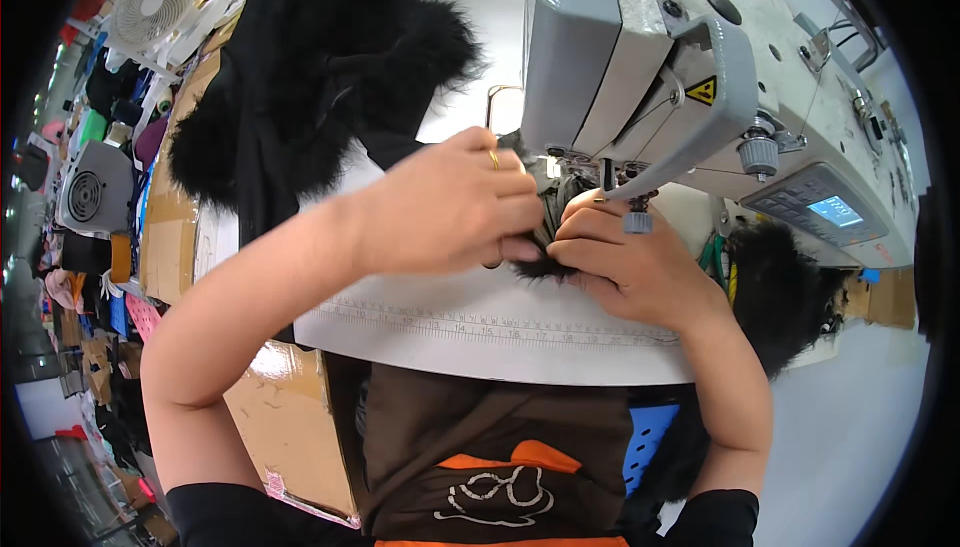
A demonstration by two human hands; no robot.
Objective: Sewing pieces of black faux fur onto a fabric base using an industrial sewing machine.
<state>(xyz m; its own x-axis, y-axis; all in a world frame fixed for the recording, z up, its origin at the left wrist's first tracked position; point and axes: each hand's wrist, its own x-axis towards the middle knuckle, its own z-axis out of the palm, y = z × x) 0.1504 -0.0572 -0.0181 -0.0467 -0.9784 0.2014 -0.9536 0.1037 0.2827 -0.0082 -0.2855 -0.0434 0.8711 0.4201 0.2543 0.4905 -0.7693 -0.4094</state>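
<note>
Here, the left hand (pixel 455 209) and right hand (pixel 645 262) grasp the furry piece (pixel 543 267) between them. Lengthwise, it points toward the sewing machine (pixel 572 47), right hand nearer.

An industrial sewing machine (pixel 775 77) and heaped black furry fabric (pixel 345 62) suggest a sewing workshop.

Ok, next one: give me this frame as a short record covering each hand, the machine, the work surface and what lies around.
Left hand: fingers curled at the left side of a black furry piece; ring on one finger
Right hand: fingers on the piece's right side, close below the machine head
Grip detail: partly hidden
Machine: grey-and-white sewing machine, display lit
Surface: white table, ruler scale along its near edge
Far left on table: black furry material
Right: more black fur
Background left: white fan
</note>
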